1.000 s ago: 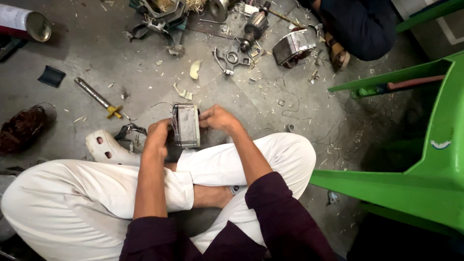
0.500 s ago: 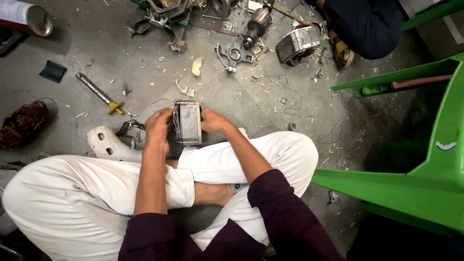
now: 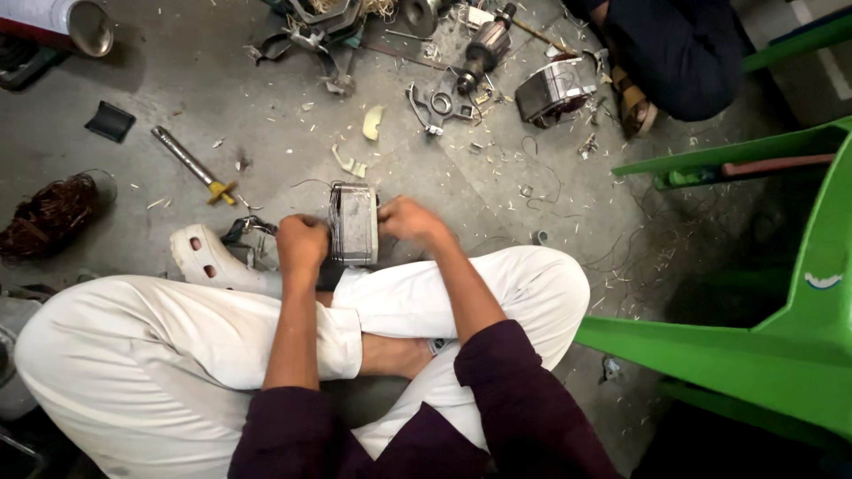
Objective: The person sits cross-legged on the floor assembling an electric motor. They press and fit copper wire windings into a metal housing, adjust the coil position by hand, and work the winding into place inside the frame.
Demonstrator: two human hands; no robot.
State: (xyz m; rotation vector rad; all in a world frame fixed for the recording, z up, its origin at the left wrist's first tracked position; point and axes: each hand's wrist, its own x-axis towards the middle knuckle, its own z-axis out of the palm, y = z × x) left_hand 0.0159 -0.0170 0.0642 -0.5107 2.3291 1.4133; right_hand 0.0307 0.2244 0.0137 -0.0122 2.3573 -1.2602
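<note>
A stator (image 3: 353,224), a grey block of stacked metal plates, is standing upright on the floor (image 3: 222,106) just in front of the person's crossed legs. The left hand (image 3: 302,246) is closing around its left side, and the right hand (image 3: 404,219) is gripping its right side, fingers curled against the metal. A white clog (image 3: 209,260) is lying just left of the left hand. Farther out, a screwdriver (image 3: 188,164) is lying on the floor, a copper coil (image 3: 49,215) is sitting at the left edge, and a rotor (image 3: 484,51) and another stator (image 3: 555,91) are lying near a second person's sandal (image 3: 632,102). A green chair (image 3: 781,337) is standing at the right.
</note>
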